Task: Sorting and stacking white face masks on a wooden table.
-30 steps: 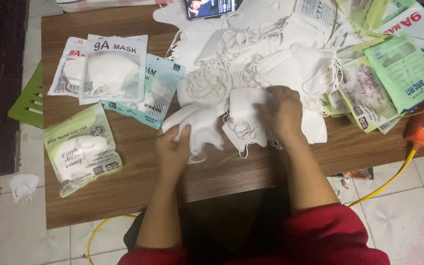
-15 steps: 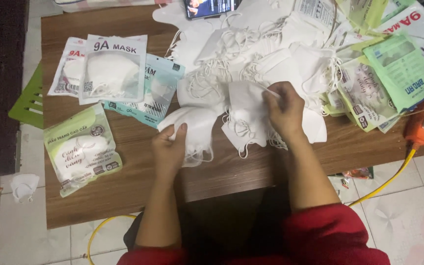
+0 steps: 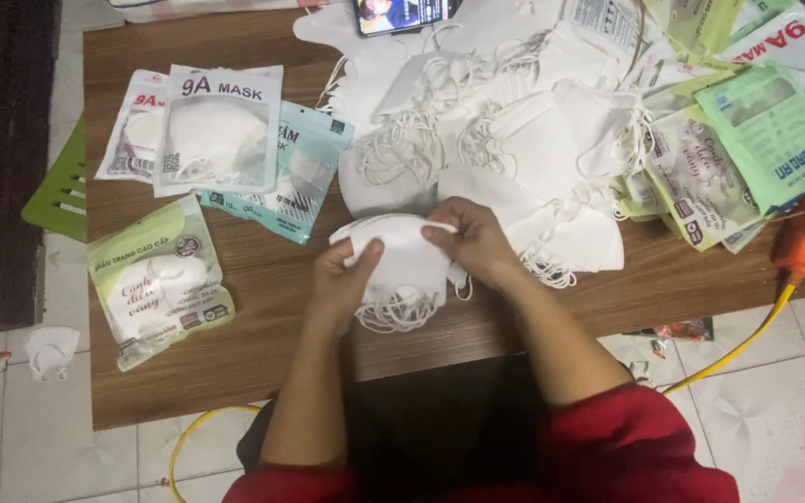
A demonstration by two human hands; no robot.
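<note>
Wooden table [image 3: 263, 363], left hand [image 3: 345, 279] and right hand [image 3: 473, 240] both pinched closed on white masks [image 3: 402, 256]

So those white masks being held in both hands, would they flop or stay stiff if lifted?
Probably floppy: the stack of white masks bends between the left hand and right hand. Likely light, being thin fabric. The loose ear loops dangling below could snag.

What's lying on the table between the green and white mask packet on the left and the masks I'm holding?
Nothing: in the head view, bare wooden table separates the green-and-white packet from the stack of white masks.
</note>
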